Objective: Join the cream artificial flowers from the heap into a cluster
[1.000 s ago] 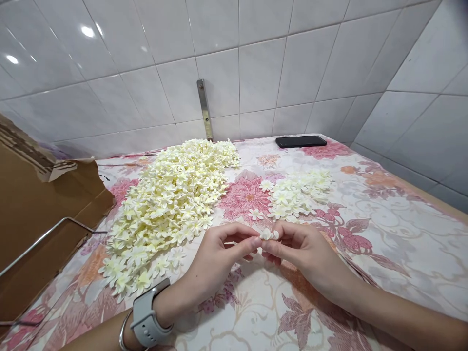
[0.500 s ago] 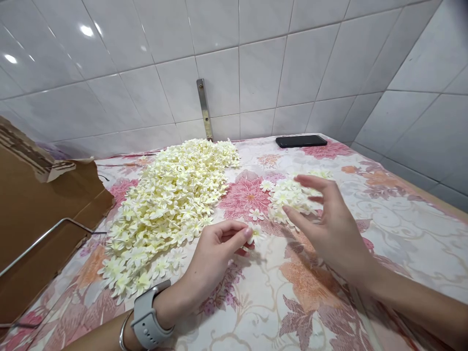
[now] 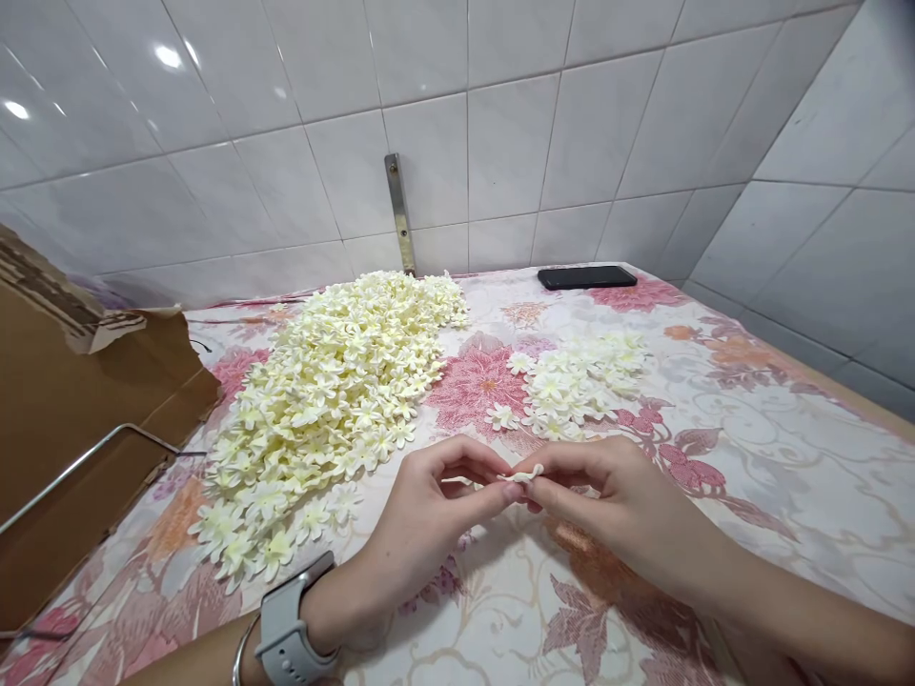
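And here's the small white flower [image 3: 527, 475], edge-on above the patterned cloth [image 3: 500, 610], right where the fingertips meet. The left hand [image 3: 418, 505] pinches one side, the right hand [image 3: 633, 500] pinches the other, thumbs and fingers closed on it. It looks like a two-handed adjusting step; the next move calls for a light, even grip that spares those thin petals. Beyond the hands, a smaller heap [image 3: 572, 386] lies to the right, the big pile [image 3: 335, 372] to the left.
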A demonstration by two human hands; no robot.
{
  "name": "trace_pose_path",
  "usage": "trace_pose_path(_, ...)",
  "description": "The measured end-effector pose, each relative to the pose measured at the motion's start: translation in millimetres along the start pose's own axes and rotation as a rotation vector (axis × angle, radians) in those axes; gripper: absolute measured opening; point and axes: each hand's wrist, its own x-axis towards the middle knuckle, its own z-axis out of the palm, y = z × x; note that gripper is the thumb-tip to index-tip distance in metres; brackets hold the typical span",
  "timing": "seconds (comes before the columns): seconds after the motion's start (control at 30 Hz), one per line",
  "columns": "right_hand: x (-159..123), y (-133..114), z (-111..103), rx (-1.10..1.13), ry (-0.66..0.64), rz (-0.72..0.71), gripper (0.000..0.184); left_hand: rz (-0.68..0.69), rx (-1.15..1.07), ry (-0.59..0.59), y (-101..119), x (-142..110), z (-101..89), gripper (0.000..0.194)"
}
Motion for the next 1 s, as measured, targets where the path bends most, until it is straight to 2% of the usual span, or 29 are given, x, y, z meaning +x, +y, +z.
trace_pose_path(0.13,3,1,-2,0.077,-0.098,0.116,0.024,-0.065,-0.029,-0.017,2,0,0.0,0.010)
trace_pose_path(0.33,8,2,-1,0.182,-0.070,0.177,0.035,-0.116,-0.143,-0.088,3,0,0.0,0.009)
trace_pose_path(0.4,8,1,-1,0.208,-0.079,0.198,0.037,-0.109,-0.146,-0.065,3,1,-0.1,0.007)
trace_pose_path(0.5,12,2,-7,0.202,-0.102,0.194,0.037,-0.080,-0.141,0.030,3,3,-0.7,0.013)
trace_pose_path(0.57,19,4,-17,0.107,0.018,0.161,0.037,-0.083,-0.140,0.112,3,5,-1.5,0.016)
trace_pose_path(0.63,26,8,-27,-0.089,0.265,0.068,0.033,-0.096,-0.136,0.175,3,7,-2.2,0.017)
trace_pose_path(0.7,31,11,-34,-0.347,0.504,-0.118,0.035,-0.101,-0.127,0.203,2,7,-2.3,0.016)
trace_pose_path(0.73,30,11,-35,-0.448,0.541,-0.229,0.037,-0.101,-0.123,0.201,2,7,-2.1,0.016)
trace_pose_path(0.77,29,11,-34,-0.516,0.505,-0.324,0.037,-0.104,-0.120,0.190,2,6,-1.7,0.015)
trace_pose_path(0.8,25,9,-30,-0.548,0.409,-0.396,0.034,-0.106,-0.114,0.171,2,6,-1.3,0.015)
trace_pose_path(0.87,17,5,-20,-0.534,0.126,-0.459,0.019,-0.104,-0.072,0.113,2,5,-0.8,0.014)
trace_pose_path(0.9,13,3,-16,-0.529,0.052,-0.491,0.011,-0.092,-0.032,0.087,2,4,-1.0,0.014)
trace_pose_path(0.93,11,2,-13,-0.525,0.023,-0.517,0.009,-0.066,0.023,0.074,2,4,-1.7,0.014)
trace_pose_path(1.0,11,3,-14,-0.556,0.114,-0.502,0.015,0.035,0.178,0.091,1,5,-4.4,0.014)
